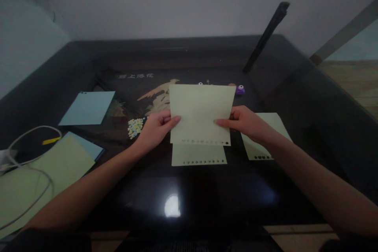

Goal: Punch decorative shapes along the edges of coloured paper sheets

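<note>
Between my two hands a pale yellow-green sheet of paper is held up, a row of small punched shapes along its lower edge. My left hand pinches its left side, thumb in front and fingers behind. On the right side my right hand grips it the same way. Below and behind it lies a second pale sheet with a similar row of holes, its upper part hidden. Beside my left hand is a pile of tiny paper cutouts. Another punched sheet lies partly under my right forearm.
A light blue sheet lies left on the dark glossy table. Nearer are a large yellow-green sheet and a white cable with a yellow tag. Purple punches with eyes sit behind the held paper. A dark post slants up at back right.
</note>
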The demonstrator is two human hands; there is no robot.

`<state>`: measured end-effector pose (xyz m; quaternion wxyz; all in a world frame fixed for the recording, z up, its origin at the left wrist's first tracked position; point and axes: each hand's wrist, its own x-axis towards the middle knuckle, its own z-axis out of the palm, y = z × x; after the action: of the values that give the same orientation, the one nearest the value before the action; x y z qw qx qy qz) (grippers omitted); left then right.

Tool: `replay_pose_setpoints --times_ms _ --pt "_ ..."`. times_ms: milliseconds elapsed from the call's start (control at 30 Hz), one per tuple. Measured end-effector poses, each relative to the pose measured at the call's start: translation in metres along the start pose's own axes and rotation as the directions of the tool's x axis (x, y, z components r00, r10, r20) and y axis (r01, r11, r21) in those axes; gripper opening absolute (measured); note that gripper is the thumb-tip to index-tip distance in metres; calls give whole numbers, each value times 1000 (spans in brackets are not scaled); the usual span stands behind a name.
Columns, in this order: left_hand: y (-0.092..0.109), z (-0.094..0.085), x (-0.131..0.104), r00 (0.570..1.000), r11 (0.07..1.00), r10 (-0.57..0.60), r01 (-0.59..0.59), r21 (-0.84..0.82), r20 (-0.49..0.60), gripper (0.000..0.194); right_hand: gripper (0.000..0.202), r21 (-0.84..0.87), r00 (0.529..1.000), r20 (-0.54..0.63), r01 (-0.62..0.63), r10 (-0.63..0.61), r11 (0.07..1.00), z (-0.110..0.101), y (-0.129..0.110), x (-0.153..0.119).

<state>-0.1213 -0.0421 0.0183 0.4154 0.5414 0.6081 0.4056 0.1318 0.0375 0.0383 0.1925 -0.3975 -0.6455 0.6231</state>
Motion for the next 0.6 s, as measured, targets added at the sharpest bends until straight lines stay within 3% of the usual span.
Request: replay_pose_setpoints --times_ms 367,600 --pt "2 2 0 998 995 -35 39 -87 49 22 26 -49 999 -15 -29 29 998 -7 1 0" --pt "5 4 -3 997 996 -22 28 -84 69 19 25 -66 998 43 -45 48 997 -9 -1 -1"
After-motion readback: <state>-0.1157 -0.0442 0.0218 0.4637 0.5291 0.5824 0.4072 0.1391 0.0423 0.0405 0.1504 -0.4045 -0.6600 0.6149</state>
